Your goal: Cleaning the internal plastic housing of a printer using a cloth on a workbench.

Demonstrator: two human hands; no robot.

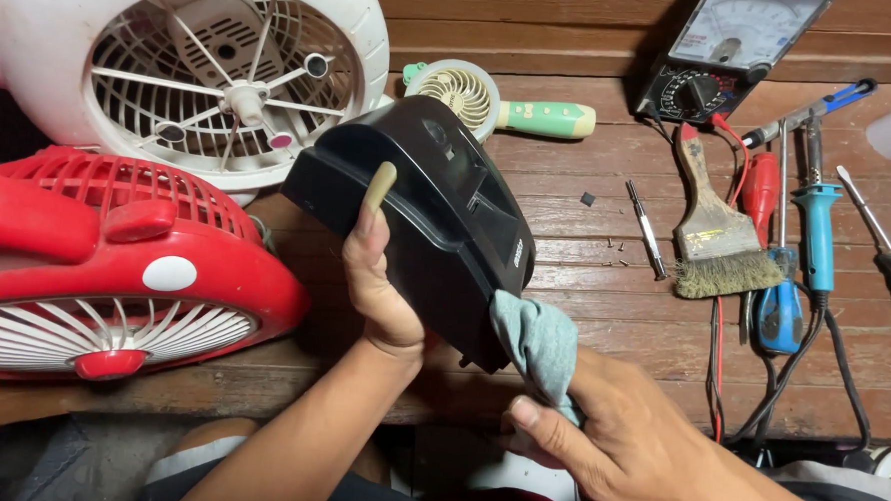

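Note:
A black plastic housing [437, 210], tilted above the wooden table, is held from the left by my left hand [376, 278], thumb laid across its top edge. My right hand [618, 438] grips a grey-blue cloth [537, 340] and presses it against the housing's lower right corner. My right thumb lies over the cloth's lower end.
A red fan [114, 266] and a white fan housing [203, 60] lie at the left. A small green handheld fan [492, 102] sits behind the housing. At the right are a multimeter [725, 52], a brush [712, 232], screwdrivers [779, 295], a soldering iron [817, 227], a bit [647, 229] and loose screws.

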